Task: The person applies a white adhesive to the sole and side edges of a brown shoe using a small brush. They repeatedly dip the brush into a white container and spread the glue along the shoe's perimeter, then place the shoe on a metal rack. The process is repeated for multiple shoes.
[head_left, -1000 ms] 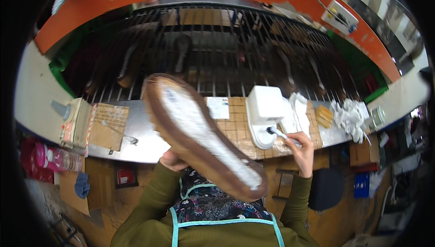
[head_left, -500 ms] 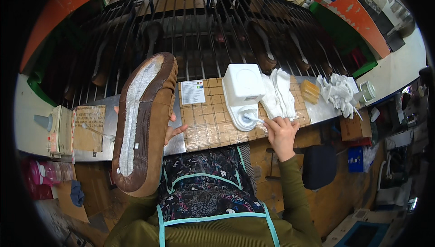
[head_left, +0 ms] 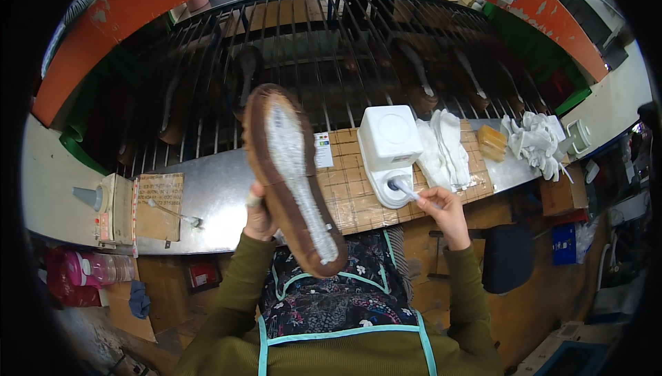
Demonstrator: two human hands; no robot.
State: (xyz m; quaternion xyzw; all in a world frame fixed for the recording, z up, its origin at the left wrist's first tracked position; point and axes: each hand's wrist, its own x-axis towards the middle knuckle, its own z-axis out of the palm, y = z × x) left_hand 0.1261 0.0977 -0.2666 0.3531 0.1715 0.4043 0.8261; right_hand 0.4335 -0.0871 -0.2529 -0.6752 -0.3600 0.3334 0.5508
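Observation:
A brown shoe upper (head_left: 278,186) is raised over the bench's front edge, its pale fibrous underside facing me and its toe pointing away. My left hand (head_left: 258,217) grips it by the left side; part of that hand is hidden behind it. In my right hand (head_left: 445,212) is a slim white-handled brush (head_left: 409,192), pinched between thumb and fingers. Its head dips into the round mouth of a white plastic dispenser (head_left: 392,138) with a boxy tank, so the bristles are hidden. The dispenser stands on taped cardboard (head_left: 348,200) beside white gloves (head_left: 441,148).
Behind the bench runs a rack of metal bars (head_left: 310,66) with several brown shoes on it. A yellowish block (head_left: 492,143) and a crumpled white heap (head_left: 534,143) are at right. Another brush (head_left: 172,210) lies at left. A dark stool (head_left: 508,257) stands below.
My left hand has brought the shoe upper rightward and turned it, toe now leaning left. The brush stays in the dispenser's mouth, in my right hand. The whole view has shifted slightly.

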